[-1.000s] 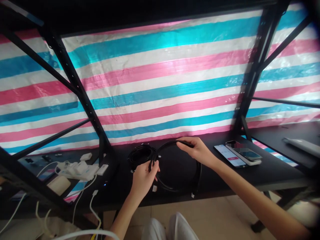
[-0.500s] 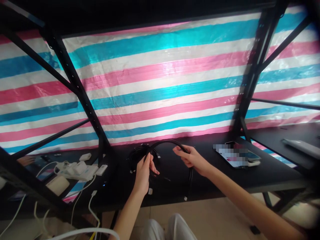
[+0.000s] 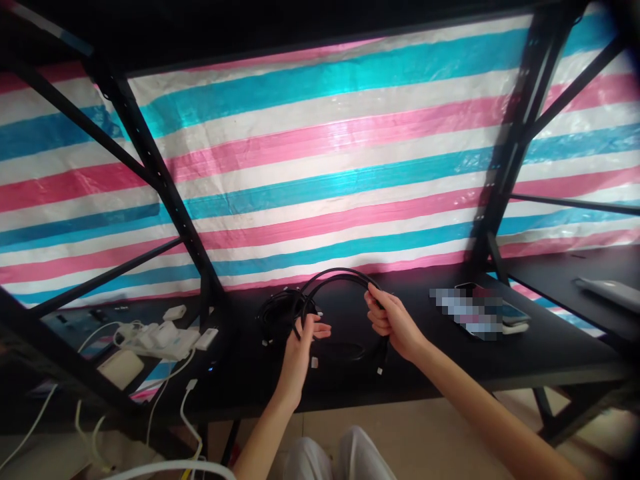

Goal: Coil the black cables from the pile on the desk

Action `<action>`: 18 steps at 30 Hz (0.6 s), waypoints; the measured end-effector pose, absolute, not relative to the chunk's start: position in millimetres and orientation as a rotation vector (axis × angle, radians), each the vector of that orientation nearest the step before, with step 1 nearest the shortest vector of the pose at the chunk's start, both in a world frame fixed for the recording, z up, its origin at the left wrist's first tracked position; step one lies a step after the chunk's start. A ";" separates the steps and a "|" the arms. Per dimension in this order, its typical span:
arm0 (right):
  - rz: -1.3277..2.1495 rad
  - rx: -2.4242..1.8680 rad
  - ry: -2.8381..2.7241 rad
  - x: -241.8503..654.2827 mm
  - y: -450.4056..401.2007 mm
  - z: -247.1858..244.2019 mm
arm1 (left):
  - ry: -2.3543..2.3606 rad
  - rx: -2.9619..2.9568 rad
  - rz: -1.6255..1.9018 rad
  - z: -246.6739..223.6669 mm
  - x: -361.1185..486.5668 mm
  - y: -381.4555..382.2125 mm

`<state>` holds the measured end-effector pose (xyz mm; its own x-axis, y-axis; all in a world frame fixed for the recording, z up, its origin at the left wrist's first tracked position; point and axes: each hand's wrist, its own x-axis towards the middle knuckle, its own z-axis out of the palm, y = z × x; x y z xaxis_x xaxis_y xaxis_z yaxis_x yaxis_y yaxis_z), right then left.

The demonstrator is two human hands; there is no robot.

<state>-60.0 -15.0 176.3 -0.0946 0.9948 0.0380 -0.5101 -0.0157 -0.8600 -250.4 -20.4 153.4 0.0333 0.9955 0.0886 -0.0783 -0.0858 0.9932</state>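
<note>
A black cable (image 3: pixel 336 273) arches in loops between my two hands above the black shelf. My left hand (image 3: pixel 301 337) holds its left side between thumb and fingers, with some fingers stretched to the right. The right side of the arch is gripped in my right hand (image 3: pixel 387 317), whose fingers are wrapped round it. Below my right hand hangs a cable end with a light plug (image 3: pixel 380 371). A small pale connector (image 3: pixel 315 363) shows beside my left hand. Behind my left hand lies a coil of black cables (image 3: pixel 280 308) on the shelf.
Phones (image 3: pixel 510 312), partly blurred out, lie on the right of the shelf (image 3: pixel 450 367). A white power strip (image 3: pixel 173 343) with plugs and white cables is at the left. Black metal posts (image 3: pixel 170 200) stand at both sides, before a striped sheet (image 3: pixel 340 180).
The cable arch has risen slightly and its loops have spread apart. My left hand has shifted right and its fingers have opened somewhat; my right hand has closed more round the cable.
</note>
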 end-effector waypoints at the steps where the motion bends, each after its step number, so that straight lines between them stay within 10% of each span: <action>1: 1.468 -0.777 -0.952 -56.2 -14.8 177.9 | 1.087 1.195 1.322 153.8 -252.9 -17.8; 18: 1.597 -0.874 -1.693 -47.3 -25.4 207.8 | 0.964 1.391 1.153 207.6 -251.6 -24.3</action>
